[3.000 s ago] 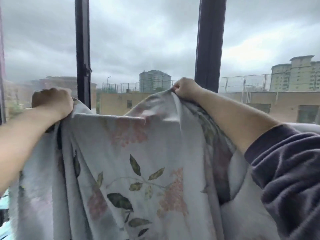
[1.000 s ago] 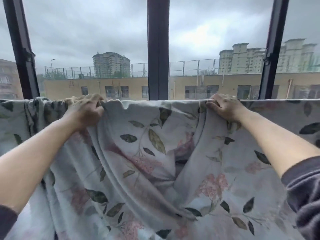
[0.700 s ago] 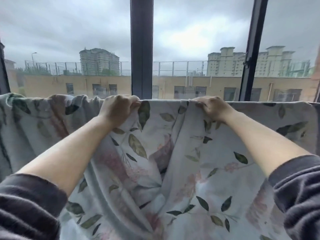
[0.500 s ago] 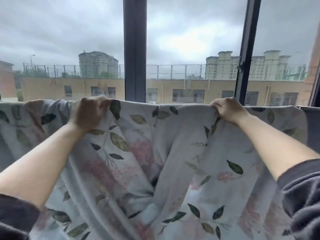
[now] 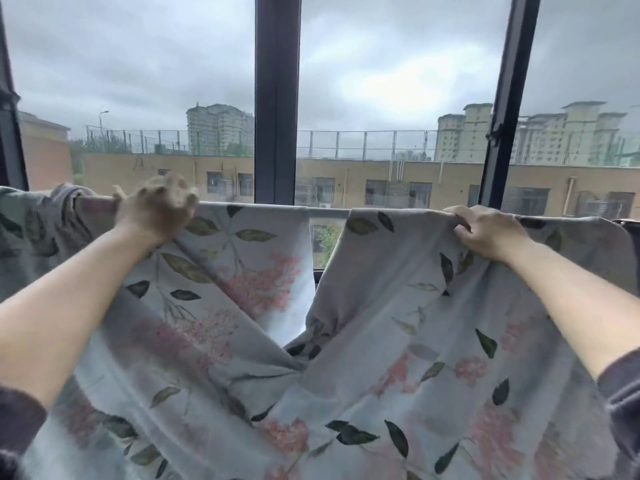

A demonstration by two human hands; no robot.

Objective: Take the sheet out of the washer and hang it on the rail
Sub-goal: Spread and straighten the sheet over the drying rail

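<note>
Sheet (image 5: pixel 398 306) draped over rail (image 5: pixel 329 213) at window. Since half second ago your hands spread apart; gap opened in middle, bare rail showing there, cloth parted in V. Means spreading underway, but top edge uneven, centre needs closing. Left hand (image 5: pixel 156 211) blurred, fingers curled over sheet edge at rail, seems gripping bunched cloth. Right hand (image 5: pixel 485 233) pinches top edge, fingers closed on fold. Both arms outstretched, forearms bare, sleeves pushed back.
</note>
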